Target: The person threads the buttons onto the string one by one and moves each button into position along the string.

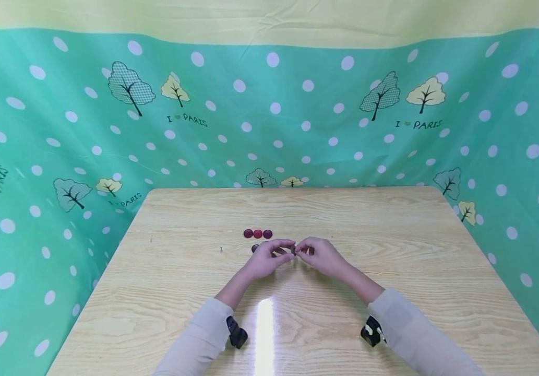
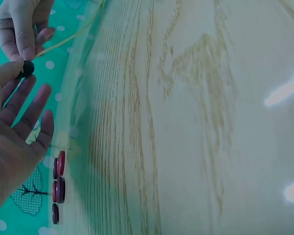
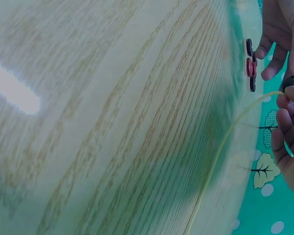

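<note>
Above the middle of the table, my left hand [image 1: 265, 259] pinches a small dark round disc [image 2: 26, 69] between thumb and fingertip, its other fingers spread. Close against it, my right hand [image 1: 322, 256] pinches a thin yellow cord [image 3: 225, 142] near its end, right at the disc. Whether the cord passes through the disc is hidden by the fingertips. The cord trails away from the right hand onto the table. Beyond the left hand lie three discs in a row, a red disc [image 1: 258, 234] between two dark red ones. Another dark disc [image 1: 255, 248] is partly covered by the left hand.
Both hands work over a light wood-grain table [image 1: 180, 292]. A green dotted curtain [image 1: 274, 136] surrounds its back and sides. A black wrist camera [image 1: 237, 334] sits on the left sleeve and another camera [image 1: 371, 331] on the right. Glare streaks the table's front.
</note>
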`<state>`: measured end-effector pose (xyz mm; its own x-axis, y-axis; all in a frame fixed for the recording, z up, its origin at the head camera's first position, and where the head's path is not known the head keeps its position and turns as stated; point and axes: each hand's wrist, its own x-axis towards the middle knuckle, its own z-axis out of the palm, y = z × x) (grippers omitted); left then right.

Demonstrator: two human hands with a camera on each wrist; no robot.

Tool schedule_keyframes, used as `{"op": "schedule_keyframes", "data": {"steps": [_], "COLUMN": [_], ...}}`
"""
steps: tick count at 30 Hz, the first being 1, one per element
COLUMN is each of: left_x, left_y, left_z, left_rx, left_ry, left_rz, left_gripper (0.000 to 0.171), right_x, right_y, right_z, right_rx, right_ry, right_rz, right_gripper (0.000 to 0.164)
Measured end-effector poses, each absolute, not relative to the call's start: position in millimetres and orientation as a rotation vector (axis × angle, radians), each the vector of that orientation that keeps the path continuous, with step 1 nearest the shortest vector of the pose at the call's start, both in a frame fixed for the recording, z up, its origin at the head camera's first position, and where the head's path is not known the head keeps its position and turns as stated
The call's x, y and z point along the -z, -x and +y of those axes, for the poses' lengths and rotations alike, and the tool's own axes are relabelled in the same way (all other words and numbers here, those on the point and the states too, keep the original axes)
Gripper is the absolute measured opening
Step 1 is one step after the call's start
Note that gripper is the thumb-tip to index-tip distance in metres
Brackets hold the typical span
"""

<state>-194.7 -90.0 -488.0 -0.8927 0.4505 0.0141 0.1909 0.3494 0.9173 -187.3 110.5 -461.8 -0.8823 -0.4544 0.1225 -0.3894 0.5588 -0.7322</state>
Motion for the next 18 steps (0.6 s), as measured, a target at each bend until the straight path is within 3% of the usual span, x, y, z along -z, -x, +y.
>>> {"op": "schedule_keyframes", "data": {"steps": [9,18], "left_x": [490.0,489.0], "left_y": [194.9,196.1], "left_z": [-88.2,-85.6], "left_rx": [-1.565,-1.565], "left_ry": [-0.658,-0.573], "left_rz": [2.398,2.381], "left_gripper": [0.041,0.038], "right_x": [464.5,469.0], "right_y": [187.4,189.2], "right_z": [113.2,115.3], "right_rx": [1.273,1.297], "right_ry": [0.733,0.689], "right_rz": [2.704,2.675], "right_gripper": [0.011,0.014]}}
